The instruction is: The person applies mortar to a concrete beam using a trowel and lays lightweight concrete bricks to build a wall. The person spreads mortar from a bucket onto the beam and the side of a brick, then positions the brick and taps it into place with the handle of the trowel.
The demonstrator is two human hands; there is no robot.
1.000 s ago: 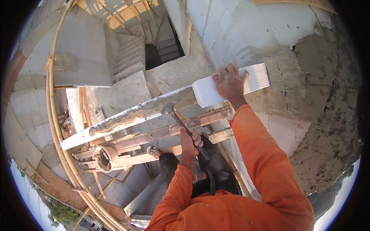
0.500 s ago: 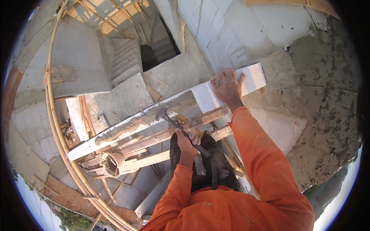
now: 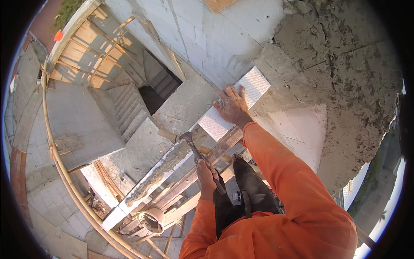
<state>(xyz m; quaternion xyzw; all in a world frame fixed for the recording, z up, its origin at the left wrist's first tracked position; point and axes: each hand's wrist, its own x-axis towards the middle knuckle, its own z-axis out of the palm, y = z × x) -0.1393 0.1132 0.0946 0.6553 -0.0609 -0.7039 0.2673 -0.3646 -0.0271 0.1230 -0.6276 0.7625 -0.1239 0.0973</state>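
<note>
My left hand [image 3: 206,171] is closed round the dark handle of a hammer [image 3: 194,149]. The hammer's head is just left of a white block [image 3: 256,86], over the narrow wall top; whether it touches anything I cannot tell. My right hand [image 3: 233,105] lies on top of that block, with its fingers spread across it and reaching over its far edge. The block sits at the right end of a thin white wall [image 3: 113,219]. Grey mortar [image 3: 159,172] runs unevenly along the wall's top, left of the block.
Wooden planks [image 3: 183,185] run along my side of the wall, with a mortar-stained bucket [image 3: 152,220] beside them. Bamboo poles [image 3: 64,172] curve along the left. Beyond the wall are concrete stairs [image 3: 127,108] and a dark opening [image 3: 152,99]. Rough mortar covers the wall [image 3: 345,86] at right.
The view has turned, so the wall now slants more steeply. The hammer's head is closer to the block's left end. My right hand stays on the block, its fingers more spread.
</note>
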